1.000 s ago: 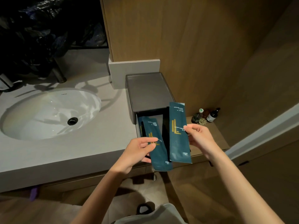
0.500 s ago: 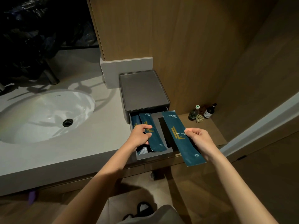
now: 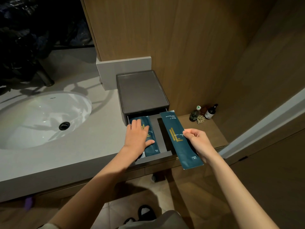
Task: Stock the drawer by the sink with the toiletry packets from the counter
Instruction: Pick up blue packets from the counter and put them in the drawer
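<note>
Two hands at drawer [image 3: 153, 155]: left hand [image 3: 137, 138], fingers [image 3: 136, 124] straight, flattens stocked packets [image 3: 151, 129]; right hand [image 3: 197, 139] pinches spare packet [image 3: 175, 139], best slid level into the right-side slot [image 3: 162, 134].

"LIGHT LUXURY", "COMB" on packet [image 3: 179, 139]

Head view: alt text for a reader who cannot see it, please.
A person's left hand presses a teal packet flat in the open drawer beside the sink, while the right hand pinches a second teal packet over the drawer's right side.
</note>
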The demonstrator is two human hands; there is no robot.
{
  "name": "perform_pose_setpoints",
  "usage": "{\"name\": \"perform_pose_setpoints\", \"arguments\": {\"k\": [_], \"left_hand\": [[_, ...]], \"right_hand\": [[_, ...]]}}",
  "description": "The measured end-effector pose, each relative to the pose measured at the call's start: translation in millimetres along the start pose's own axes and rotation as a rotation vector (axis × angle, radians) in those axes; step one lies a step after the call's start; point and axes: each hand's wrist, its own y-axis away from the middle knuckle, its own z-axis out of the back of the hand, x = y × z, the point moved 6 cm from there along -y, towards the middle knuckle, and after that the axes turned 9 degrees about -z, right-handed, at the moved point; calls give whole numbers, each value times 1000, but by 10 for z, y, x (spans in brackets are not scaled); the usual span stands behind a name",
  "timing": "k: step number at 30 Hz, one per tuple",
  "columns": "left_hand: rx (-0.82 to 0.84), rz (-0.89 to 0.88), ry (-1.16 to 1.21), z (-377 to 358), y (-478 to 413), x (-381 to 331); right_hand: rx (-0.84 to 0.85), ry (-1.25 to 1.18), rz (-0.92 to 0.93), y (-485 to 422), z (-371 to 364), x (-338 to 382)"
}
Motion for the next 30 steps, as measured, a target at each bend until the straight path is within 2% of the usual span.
{"name": "perform_pose_setpoints", "arguments": {"k": [4,7,24,30], "left_hand": [[222,-26,-37,-202,15,-7],[299,-29,-136,-271,0,-12],[325,-134,-219,-278,-55,37],[253,-94,-110,-199,43,86]], "right_hand": [[-8,-11,1,-7,-1,-25],[-11,-1,-7,-20,-8,-42],[-11,93,7,-77,-116,12],[-27,226,26,-245,-245,72]]}}
